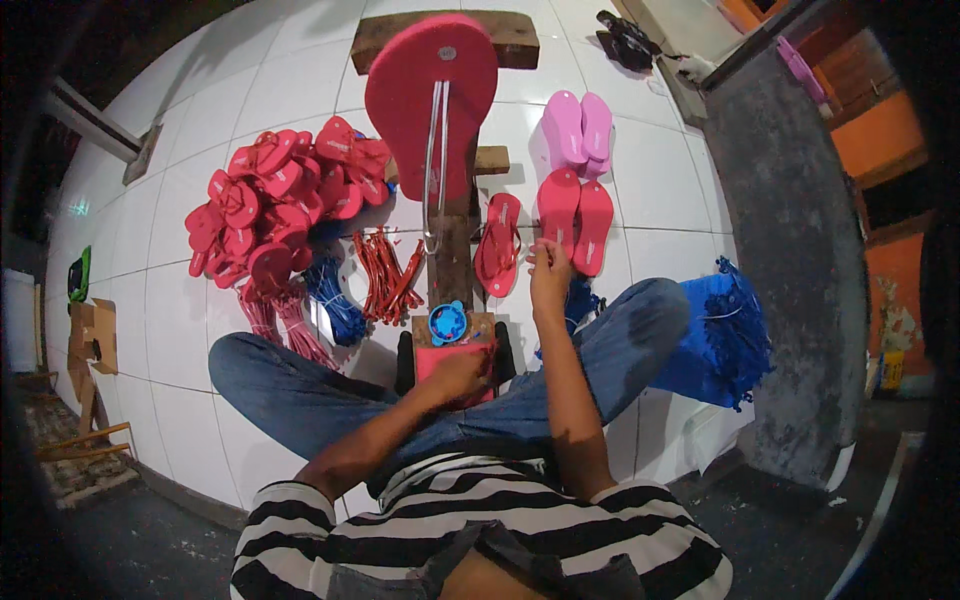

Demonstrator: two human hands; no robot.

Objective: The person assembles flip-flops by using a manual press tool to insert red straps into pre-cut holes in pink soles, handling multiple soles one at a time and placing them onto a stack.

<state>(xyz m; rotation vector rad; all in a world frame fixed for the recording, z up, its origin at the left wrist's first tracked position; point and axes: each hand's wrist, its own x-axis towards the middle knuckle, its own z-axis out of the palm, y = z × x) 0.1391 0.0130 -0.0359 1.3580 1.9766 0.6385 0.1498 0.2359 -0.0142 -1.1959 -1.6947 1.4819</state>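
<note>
Nearest us, the left hand is curled at the near end of the wooden stand, over a red slab; its fingertips are hidden, so we cannot tell whether it grips anything. Just beyond, a blue round dish sits by that end; its contents are hard to make out. Right of the stand's right edge, the right hand has its fingers bunched at the near end of a pair of red soles on the floor, and we cannot tell whether it pinches or merely touches. Past the stand's left edge lie red straps and a heap of red sandals, many half covered. A large red sole hides much of the stand's far end; beyond the red pair lie pink soles.
</note>
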